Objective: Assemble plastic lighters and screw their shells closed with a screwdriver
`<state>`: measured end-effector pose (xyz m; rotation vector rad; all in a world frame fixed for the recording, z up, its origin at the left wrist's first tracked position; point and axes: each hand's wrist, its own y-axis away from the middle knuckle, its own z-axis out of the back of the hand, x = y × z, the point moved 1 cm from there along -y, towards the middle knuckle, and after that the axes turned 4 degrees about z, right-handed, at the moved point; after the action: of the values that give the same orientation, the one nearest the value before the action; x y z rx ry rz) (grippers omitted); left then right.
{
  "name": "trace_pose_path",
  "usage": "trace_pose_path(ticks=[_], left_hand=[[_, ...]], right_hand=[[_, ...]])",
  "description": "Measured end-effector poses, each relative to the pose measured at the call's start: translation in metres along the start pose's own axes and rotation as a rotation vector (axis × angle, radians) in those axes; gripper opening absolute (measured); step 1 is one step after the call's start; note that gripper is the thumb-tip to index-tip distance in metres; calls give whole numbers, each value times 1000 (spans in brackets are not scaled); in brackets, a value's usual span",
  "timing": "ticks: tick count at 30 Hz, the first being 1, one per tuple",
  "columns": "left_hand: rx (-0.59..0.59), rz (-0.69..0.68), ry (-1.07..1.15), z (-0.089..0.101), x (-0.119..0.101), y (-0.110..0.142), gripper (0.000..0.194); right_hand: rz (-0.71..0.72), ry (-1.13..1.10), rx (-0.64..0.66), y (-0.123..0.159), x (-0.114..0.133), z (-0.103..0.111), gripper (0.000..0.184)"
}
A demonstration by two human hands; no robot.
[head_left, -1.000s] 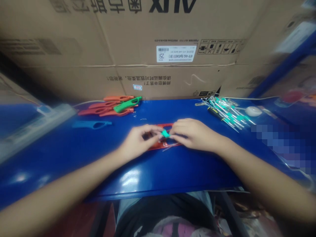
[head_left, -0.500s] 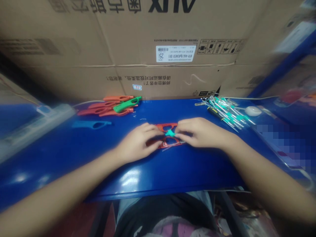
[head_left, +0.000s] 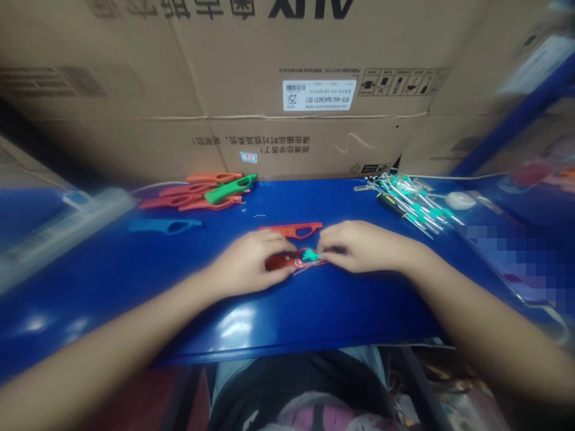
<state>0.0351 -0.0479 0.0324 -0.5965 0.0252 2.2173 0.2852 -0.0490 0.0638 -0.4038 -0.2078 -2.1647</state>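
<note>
My left hand is closed around the left part of a red lighter handle shell that lies on the blue table. A teal plastic trigger piece sits at the shell's finger loop. My right hand pinches at the right end of this teal piece, its fingertips close to the shell; the exact grip is partly hidden. Just beyond both hands lies a second orange-red handle shell with an open loop. A thin pale wire or rod shows along the near edge of the held shell.
Several orange shells and a green one are piled back left, with a blue shell nearer. Back right lie several metal rods with teal parts and a black-yellow screwdriver. A cardboard box stands behind the table.
The teal piece has moved slightly nearer to me, onto the near shell's loop. Both hands have shifted slightly toward me, uncovering more of the far shell.
</note>
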Motion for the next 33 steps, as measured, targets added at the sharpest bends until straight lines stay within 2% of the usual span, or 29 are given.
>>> trace_pose_path(ticks=[12,17,26,33], left_hand=[[56,114,75,-3,1,0,27],[56,145,90,-2,-1,0,26],[37,188,115,-3,0,0,23],[38,213,147,-4,1,0,22]], right_hand=[[18,44,-4,-6,2,-7,11],[17,1,-36,-9,1,-14,11],[106,-104,-113,-11,0,-19,14],[128,48,-110,-11,0,-20,16]])
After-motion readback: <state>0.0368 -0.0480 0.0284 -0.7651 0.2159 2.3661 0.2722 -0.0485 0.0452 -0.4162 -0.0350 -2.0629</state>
